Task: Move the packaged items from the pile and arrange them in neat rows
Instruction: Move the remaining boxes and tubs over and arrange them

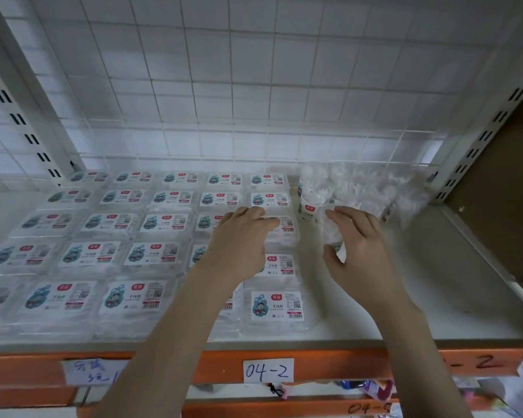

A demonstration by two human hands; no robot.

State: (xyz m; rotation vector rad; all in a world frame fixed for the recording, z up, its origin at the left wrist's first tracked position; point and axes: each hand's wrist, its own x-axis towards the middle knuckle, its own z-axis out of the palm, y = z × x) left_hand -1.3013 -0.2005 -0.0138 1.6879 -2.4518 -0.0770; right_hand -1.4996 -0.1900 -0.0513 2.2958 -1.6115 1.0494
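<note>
Two hands at the row's end

From the head camera, our left hand [244, 233] lay flat-fingered on a placed floss-pick packet [280, 227]. Our right hand [358, 245] gripped an upright packet [329, 230] beside it, nearer the pile [363, 188] behind.

White shelf [420, 297]: labelled packages [151, 254] in rows left; loose pile [372, 188] back right.

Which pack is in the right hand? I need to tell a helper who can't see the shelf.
Find the white shelf above the orange beam labelled 04-2. Right of the flat rows of packs, the right hand grips a clear pack. Unlike the flat rows, it stands on edge, just in front of the loose pile.
</note>
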